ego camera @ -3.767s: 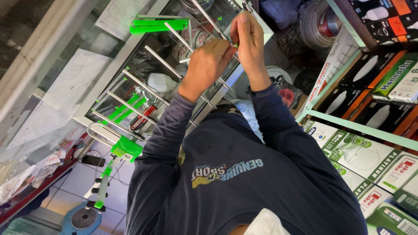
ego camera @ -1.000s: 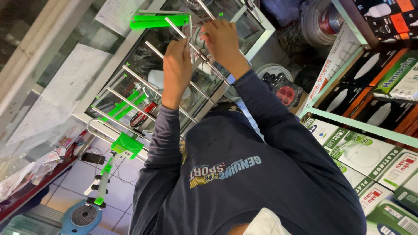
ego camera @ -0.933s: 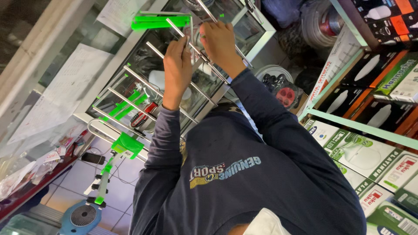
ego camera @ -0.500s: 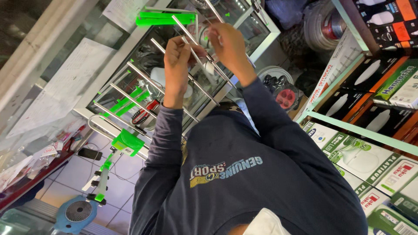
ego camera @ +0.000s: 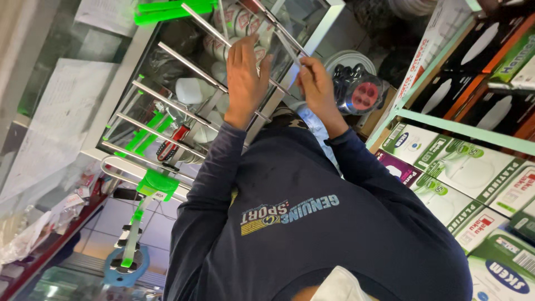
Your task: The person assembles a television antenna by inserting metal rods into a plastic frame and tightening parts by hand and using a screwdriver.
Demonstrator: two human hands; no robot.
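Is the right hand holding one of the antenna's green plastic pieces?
No: the right hand pinches a thin silver rod, and the green plastic pieces sit apart from it.
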